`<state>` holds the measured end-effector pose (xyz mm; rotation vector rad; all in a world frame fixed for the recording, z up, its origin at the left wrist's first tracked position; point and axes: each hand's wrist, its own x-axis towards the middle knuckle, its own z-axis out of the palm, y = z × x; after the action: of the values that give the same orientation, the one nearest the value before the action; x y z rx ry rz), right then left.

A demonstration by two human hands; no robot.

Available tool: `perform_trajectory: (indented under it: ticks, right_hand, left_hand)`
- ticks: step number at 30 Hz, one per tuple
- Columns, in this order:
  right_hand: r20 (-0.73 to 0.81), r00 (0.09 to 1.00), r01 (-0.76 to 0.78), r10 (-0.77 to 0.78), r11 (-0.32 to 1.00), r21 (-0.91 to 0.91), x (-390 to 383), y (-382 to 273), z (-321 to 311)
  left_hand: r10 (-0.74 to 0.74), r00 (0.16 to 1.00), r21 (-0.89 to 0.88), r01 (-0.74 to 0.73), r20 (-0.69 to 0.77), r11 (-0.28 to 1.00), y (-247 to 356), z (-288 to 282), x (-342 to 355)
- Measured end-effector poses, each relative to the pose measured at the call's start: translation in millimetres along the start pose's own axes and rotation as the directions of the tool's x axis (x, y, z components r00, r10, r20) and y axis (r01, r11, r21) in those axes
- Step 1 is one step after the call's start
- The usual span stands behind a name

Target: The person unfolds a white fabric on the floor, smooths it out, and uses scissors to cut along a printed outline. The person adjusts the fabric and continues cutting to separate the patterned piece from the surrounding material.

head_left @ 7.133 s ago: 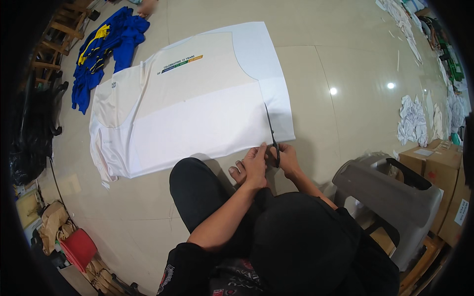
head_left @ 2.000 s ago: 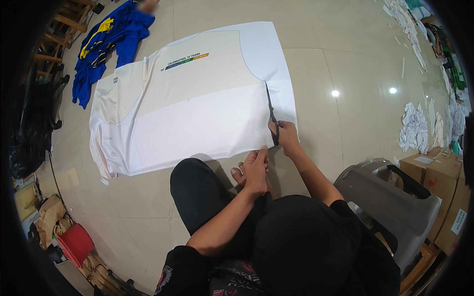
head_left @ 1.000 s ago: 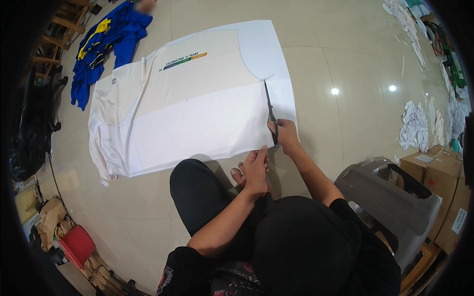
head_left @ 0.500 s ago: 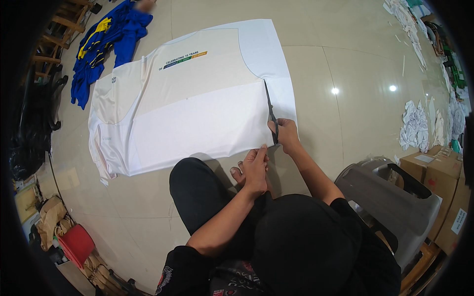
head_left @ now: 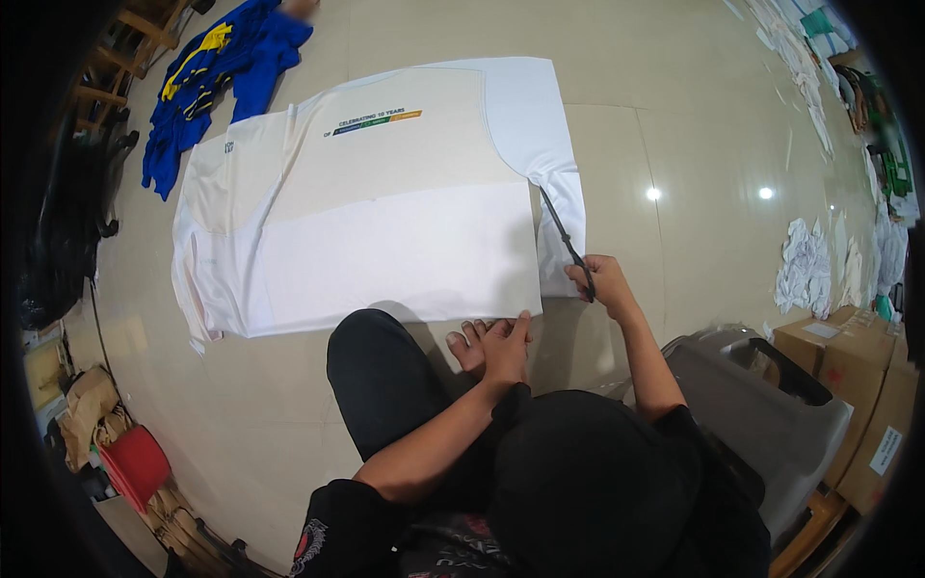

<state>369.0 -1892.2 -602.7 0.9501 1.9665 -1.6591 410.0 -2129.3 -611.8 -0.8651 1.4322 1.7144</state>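
Note:
A large piece of white and cream fabric (head_left: 385,255) lies spread on the floor, with a printed line of text over a coloured bar on its far part. My right hand (head_left: 607,286) is closed round the handles of black scissors (head_left: 564,231). Their blades point away from me, and the tips are at the fabric near the inner end of a slit. A white strip (head_left: 564,226) lies to the right of that slit, under the scissors. At the fabric's near right corner my left hand (head_left: 506,352) pinches the edge, beside my bare foot (head_left: 466,352).
Blue and yellow garments (head_left: 255,58) lie at the far left. On the right are white fabric scraps (head_left: 807,265), a grey plastic stool (head_left: 761,414) and cardboard boxes (head_left: 862,385). A red item (head_left: 135,467) and brown paper bags (head_left: 89,409) stand at the lower left.
My right hand and the scissors have moved right and slightly nearer, and the blades now slant. A gap has opened between the main fabric and the right strip. My left hand stays at the corner.

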Motion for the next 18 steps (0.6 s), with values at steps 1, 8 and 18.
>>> perform_trajectory:
  ticks: [1, 8, 18]
  right_hand:
    - [0.026, 1.0, -0.006, 0.006, 1.0, -0.005, -2.6, 0.1, -10.7]
    - [0.231, 0.97, -0.032, 0.075, 0.982, -0.186, -7.6, -21.1, -57.9]
    - [0.283, 0.958, 0.022, 0.054, 0.966, -0.256, 32.4, -33.9, -79.2]
  left_hand:
    - [-0.021, 1.0, -0.004, 0.021, 0.014, 1.0, -6.0, -1.3, -2.7]
    - [-0.301, 0.951, -0.027, 0.303, 0.073, 0.953, 3.9, -4.6, -22.7]
    - [0.334, 0.903, 0.371, -0.417, 0.269, 0.829, 112.4, -53.5, 11.2]
